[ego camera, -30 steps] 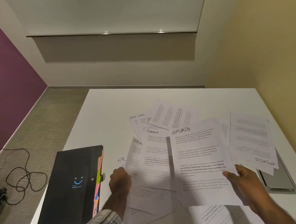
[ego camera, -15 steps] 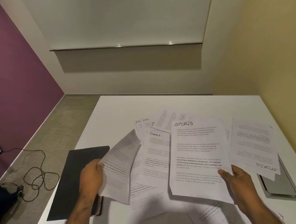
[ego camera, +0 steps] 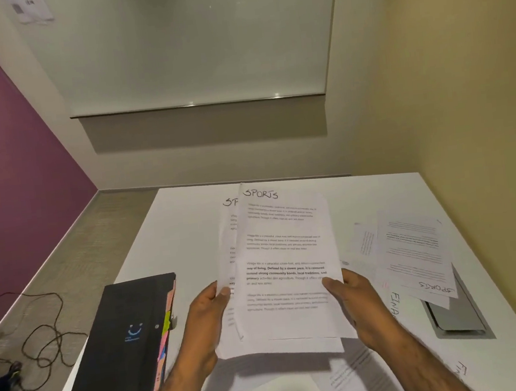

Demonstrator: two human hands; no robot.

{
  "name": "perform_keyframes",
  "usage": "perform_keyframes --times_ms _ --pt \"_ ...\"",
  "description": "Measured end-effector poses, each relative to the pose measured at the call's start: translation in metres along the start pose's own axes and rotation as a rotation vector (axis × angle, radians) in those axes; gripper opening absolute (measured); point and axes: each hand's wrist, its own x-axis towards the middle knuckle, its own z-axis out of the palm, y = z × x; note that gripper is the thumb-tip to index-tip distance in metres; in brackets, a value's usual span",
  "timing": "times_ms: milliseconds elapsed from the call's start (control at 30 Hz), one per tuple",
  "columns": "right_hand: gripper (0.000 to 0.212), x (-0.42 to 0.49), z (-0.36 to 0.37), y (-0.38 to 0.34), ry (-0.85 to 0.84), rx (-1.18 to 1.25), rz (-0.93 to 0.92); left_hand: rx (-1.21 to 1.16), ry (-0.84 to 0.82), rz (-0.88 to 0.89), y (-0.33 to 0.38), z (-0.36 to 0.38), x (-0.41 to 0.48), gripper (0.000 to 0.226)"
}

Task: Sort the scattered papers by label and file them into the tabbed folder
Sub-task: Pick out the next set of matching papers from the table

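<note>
A small stack of SPORTS sheets (ego camera: 284, 255) is pinched at its lower sides, at centre frame, by the left hand (ego camera: 209, 313) and the right hand (ego camera: 355, 299), with thumbs laid on the front and fingers curled behind. The stack is held raised off the table (ego camera: 184, 227), probably so that edges can be squared and labels checked together. Loose papers (ego camera: 413, 249) are left at the right of the frame, one marked SPORTS upside down. The tabbed folder (ego camera: 128, 337) is seen closed at lower left, its coloured tabs (ego camera: 165, 330) turned toward the hands, in reach for filing.
</note>
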Motion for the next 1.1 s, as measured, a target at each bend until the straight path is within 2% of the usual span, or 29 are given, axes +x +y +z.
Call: perform_keyframes --times_ms 67,200,333,467,600,700,767,800,833,867,933,1033,1100 --pt "0.028 -0.004 -0.005 -0.006 -0.026 0.021 0.003 0.001 -0.019 -0.003 -0.003 0.008 -0.003 0.027" --pt "0.034 -0.013 -0.012 -0.011 -0.041 0.003 -0.021 -0.028 -0.057 -0.069 0.001 0.014 -0.004 0.048" --pt "0.033 -0.019 -0.016 -0.012 -0.057 -0.024 -0.025 0.102 -0.175 -0.01 0.006 0.02 -0.001 0.027" --pt "0.034 -0.021 -0.019 -0.01 -0.142 -0.193 -0.012 0.167 -0.055 0.125 -0.001 0.035 0.004 0.016" --pt "0.027 -0.016 -0.022 0.01 -0.021 -0.239 -0.021 0.253 -0.06 0.122 -0.031 0.039 0.011 0.016" --pt "0.021 -0.015 -0.02 0.025 0.08 -0.24 -0.035 0.252 -0.021 0.113 -0.056 0.039 0.012 0.027" --pt "0.02 -0.013 -0.02 0.035 0.132 -0.239 -0.034 0.256 -0.013 0.057 -0.072 0.039 0.013 0.012" --pt "0.02 -0.011 -0.02 0.04 0.157 -0.255 -0.031 0.254 0.015 0.018 -0.077 0.039 0.013 0.012" --pt "0.02 -0.01 -0.019 0.045 0.176 -0.271 -0.031 0.279 0.025 0.003 -0.086 0.037 0.019 0.026" --pt "0.023 -0.008 -0.02 0.05 0.192 -0.293 -0.026 0.307 0.019 -0.019 -0.091 0.036 0.021 0.031" --pt "0.031 -0.006 -0.021 0.057 0.205 -0.318 -0.001 0.281 0.003 0.009 -0.097 0.037 0.022 0.014" --pt "0.043 -0.004 -0.025 0.066 0.162 -0.386 0.038 0.265 -0.074 0.041 -0.103 0.036 0.028 0.028" --pt "0.049 -0.001 -0.024 0.071 0.153 -0.427 0.053 0.312 -0.094 0.008 -0.11 0.036 0.035 0.025"
